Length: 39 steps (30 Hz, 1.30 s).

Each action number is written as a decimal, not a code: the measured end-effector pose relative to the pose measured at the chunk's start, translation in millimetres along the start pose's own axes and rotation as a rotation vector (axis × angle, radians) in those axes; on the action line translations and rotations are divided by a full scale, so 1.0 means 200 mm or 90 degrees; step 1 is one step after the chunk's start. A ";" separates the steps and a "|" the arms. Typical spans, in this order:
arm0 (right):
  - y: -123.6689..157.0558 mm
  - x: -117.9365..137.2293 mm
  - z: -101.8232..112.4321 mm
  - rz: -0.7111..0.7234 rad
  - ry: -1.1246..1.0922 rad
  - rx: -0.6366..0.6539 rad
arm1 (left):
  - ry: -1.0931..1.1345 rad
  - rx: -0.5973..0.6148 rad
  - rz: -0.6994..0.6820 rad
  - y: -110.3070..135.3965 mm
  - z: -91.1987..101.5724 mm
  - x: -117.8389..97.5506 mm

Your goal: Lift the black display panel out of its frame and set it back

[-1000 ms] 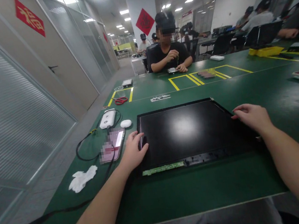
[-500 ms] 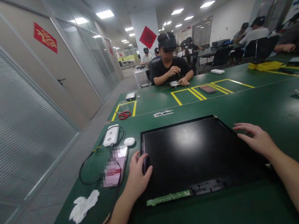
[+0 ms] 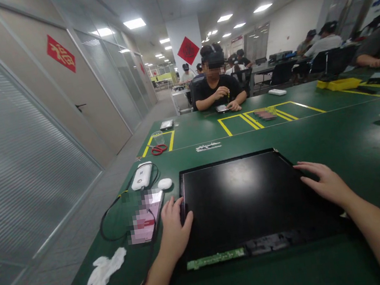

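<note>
A flat black display panel (image 3: 252,200) lies face up on the green table in front of me. A narrow green circuit board (image 3: 215,258) runs along the left part of its near edge. At the panel's left edge is my left hand (image 3: 174,228), thumb by the edge and fingers spread along the side. My right hand (image 3: 324,183) rests at the opposite edge, its fingers stretched out and apart, the fingertips at the frame. Both hands are open. Whether the fingertips press on the panel cannot be made out.
Left of the panel are a phone (image 3: 147,218), a white earbud case (image 3: 165,184), a white power bank (image 3: 141,176) with a black cable, and a crumpled white tissue (image 3: 106,270). Red scissors (image 3: 158,149) lie farther off. Across the table a person (image 3: 218,86) handles a small device.
The view has tilted slightly, so the scene sits a little lower. My left fingers have drawn back slightly to the panel's edge; the right fingers have shifted slightly inward.
</note>
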State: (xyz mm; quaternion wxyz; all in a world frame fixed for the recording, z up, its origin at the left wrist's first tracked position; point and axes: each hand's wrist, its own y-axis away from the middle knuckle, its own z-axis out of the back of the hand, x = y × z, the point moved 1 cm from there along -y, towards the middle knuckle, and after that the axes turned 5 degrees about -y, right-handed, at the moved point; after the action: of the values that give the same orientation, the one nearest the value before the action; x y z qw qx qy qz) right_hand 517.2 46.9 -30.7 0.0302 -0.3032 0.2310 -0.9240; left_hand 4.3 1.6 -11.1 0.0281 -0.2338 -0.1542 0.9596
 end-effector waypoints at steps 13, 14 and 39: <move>-0.05 0.13 0.06 -0.085 0.040 0.033 | 0.114 0.069 -0.043 -0.07 0.01 0.08; -0.05 0.13 0.07 -0.108 0.053 0.028 | 0.121 0.067 -0.043 -0.07 0.00 0.09; -0.05 0.24 0.12 -0.285 0.060 0.037 | 0.686 0.026 0.291 -0.04 0.08 -0.07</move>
State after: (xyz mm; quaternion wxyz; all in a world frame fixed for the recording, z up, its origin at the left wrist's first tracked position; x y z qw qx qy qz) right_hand 492.8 36.5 17.3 -0.1778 -0.3024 0.1322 -0.9271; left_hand 10.0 3.9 11.0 -0.1008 -0.7153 -0.0450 0.6900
